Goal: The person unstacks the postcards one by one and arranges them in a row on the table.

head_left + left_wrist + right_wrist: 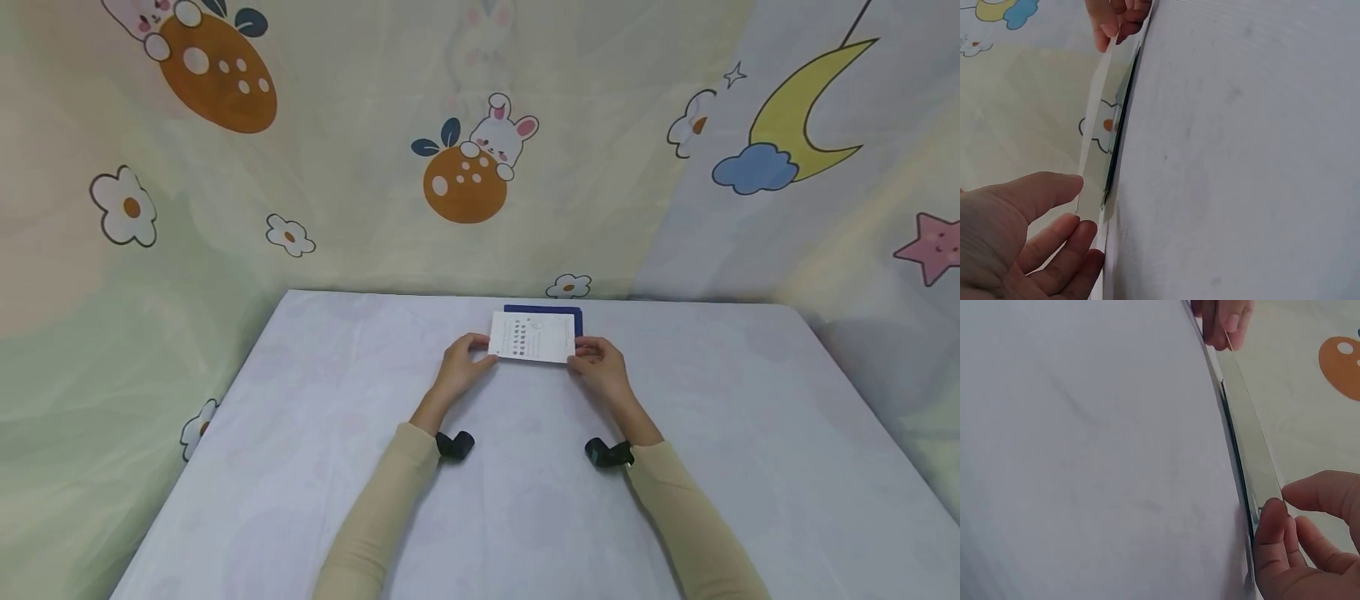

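A thin white card [551, 338] with rows of small printed marks is held between both hands over the far part of the table. My left hand [459, 368] pinches its left end between thumb and fingers. At the right end, my right hand [606, 372] grips it the same way. Behind and partly under the card lies a flat dark blue item [543, 309]; only its back and right edges show in the head view. Seen nearly edge-on in the left wrist view, the card [1094, 106] is raised off the table, with the dark flat item [1121, 125] below it.
A white cloth covers the table [525, 517], whose far edge runs close behind the blue item. Printed fabric [360, 167] hangs behind and at the sides. Black wrist cameras [455, 446] sit at both sleeve ends.
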`<act>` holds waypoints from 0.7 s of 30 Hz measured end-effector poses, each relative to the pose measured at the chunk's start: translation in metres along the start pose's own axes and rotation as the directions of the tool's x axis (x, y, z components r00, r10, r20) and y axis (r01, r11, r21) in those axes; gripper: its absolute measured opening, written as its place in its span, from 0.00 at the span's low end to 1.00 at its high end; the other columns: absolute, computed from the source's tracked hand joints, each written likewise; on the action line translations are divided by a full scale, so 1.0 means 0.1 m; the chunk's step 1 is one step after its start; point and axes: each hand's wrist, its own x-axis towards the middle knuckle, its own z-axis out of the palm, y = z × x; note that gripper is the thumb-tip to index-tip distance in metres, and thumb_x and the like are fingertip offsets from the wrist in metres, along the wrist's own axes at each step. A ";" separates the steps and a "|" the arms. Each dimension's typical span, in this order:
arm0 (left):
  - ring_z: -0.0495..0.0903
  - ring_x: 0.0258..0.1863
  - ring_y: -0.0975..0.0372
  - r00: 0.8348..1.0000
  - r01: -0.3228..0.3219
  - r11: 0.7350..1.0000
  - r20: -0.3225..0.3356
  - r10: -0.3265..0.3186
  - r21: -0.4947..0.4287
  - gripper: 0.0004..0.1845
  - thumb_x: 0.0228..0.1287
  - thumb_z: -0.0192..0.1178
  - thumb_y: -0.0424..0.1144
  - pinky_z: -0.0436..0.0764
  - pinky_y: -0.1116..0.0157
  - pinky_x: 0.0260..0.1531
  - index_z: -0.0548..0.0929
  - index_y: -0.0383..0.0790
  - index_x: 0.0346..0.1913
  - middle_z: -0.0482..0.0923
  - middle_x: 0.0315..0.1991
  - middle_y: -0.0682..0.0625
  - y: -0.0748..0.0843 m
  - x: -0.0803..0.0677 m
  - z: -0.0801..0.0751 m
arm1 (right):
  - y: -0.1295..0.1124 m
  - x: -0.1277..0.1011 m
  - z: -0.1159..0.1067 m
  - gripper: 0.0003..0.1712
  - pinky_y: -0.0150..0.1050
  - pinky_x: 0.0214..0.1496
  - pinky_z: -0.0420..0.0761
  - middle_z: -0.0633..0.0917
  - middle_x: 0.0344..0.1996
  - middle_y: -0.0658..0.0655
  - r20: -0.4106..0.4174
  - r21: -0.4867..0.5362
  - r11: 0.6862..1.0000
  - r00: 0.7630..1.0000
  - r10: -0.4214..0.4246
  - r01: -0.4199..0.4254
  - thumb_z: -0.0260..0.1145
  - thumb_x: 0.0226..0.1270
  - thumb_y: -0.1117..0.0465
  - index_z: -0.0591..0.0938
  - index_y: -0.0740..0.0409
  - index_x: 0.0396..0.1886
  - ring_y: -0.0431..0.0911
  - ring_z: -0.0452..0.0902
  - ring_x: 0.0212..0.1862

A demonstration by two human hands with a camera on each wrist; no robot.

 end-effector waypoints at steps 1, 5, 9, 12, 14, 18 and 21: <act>0.74 0.58 0.51 1.000 0.000 1.000 -0.006 0.000 0.004 0.19 0.61 0.66 0.34 0.67 0.53 0.64 0.78 0.34 0.54 0.80 0.51 0.42 0.00 -0.01 -0.01 | 0.00 -0.01 0.01 0.26 0.26 0.39 0.75 0.77 0.50 0.63 0.005 0.005 1.000 1.000 0.002 -0.002 0.64 0.64 0.66 0.72 0.65 0.62 0.49 0.75 0.47; 0.77 0.52 0.52 0.999 0.007 1.000 -0.032 -0.006 0.025 0.20 0.59 0.67 0.32 0.70 0.53 0.59 0.78 0.34 0.54 0.82 0.46 0.43 0.00 -0.06 -0.04 | 0.01 -0.05 0.05 0.27 0.27 0.39 0.75 0.77 0.48 0.62 0.032 0.010 1.000 0.999 -0.008 0.008 0.64 0.65 0.66 0.70 0.65 0.63 0.47 0.75 0.44; 0.79 0.48 0.53 0.997 0.034 0.999 -0.065 -0.032 0.030 0.20 0.58 0.67 0.31 0.74 0.54 0.54 0.78 0.35 0.54 0.82 0.43 0.44 0.00 -0.12 -0.06 | 0.02 -0.08 0.09 0.28 0.26 0.38 0.76 0.77 0.46 0.63 0.057 0.028 0.999 0.998 -0.042 0.040 0.64 0.64 0.68 0.69 0.66 0.64 0.43 0.76 0.40; 0.79 0.46 0.54 0.994 0.057 0.998 -0.093 -0.054 0.033 0.22 0.58 0.67 0.31 0.77 0.56 0.50 0.77 0.35 0.56 0.80 0.41 0.45 0.01 -0.16 -0.08 | 0.02 -0.10 0.13 0.28 0.26 0.38 0.76 0.77 0.47 0.64 0.073 0.036 0.998 0.996 -0.060 0.058 0.64 0.64 0.69 0.69 0.66 0.64 0.44 0.77 0.41; 0.79 0.45 0.54 0.993 0.065 0.997 -0.104 -0.061 0.040 0.23 0.58 0.67 0.32 0.77 0.57 0.49 0.77 0.35 0.57 0.80 0.41 0.45 0.01 -0.18 -0.11 | 0.02 -0.12 0.16 0.28 0.25 0.38 0.76 0.78 0.48 0.65 0.080 0.040 0.997 0.994 -0.069 0.066 0.64 0.64 0.70 0.69 0.67 0.63 0.45 0.78 0.41; 0.79 0.44 0.55 0.992 0.073 0.996 -0.103 -0.067 0.057 0.22 0.57 0.68 0.33 0.77 0.58 0.46 0.78 0.36 0.56 0.79 0.41 0.46 0.00 -0.22 -0.15 | 0.02 -0.16 0.21 0.27 0.25 0.38 0.76 0.78 0.48 0.66 0.088 0.037 0.997 0.993 -0.077 0.074 0.64 0.64 0.70 0.70 0.68 0.63 0.45 0.77 0.41; 0.80 0.43 0.56 0.993 0.072 0.996 -0.099 -0.067 0.052 0.22 0.57 0.68 0.33 0.78 0.58 0.46 0.78 0.36 0.56 0.80 0.41 0.46 -0.02 -0.26 -0.17 | 0.02 -0.19 0.24 0.28 0.26 0.38 0.76 0.78 0.47 0.66 0.095 0.040 0.996 0.992 -0.078 0.075 0.64 0.64 0.71 0.70 0.67 0.63 0.45 0.77 0.40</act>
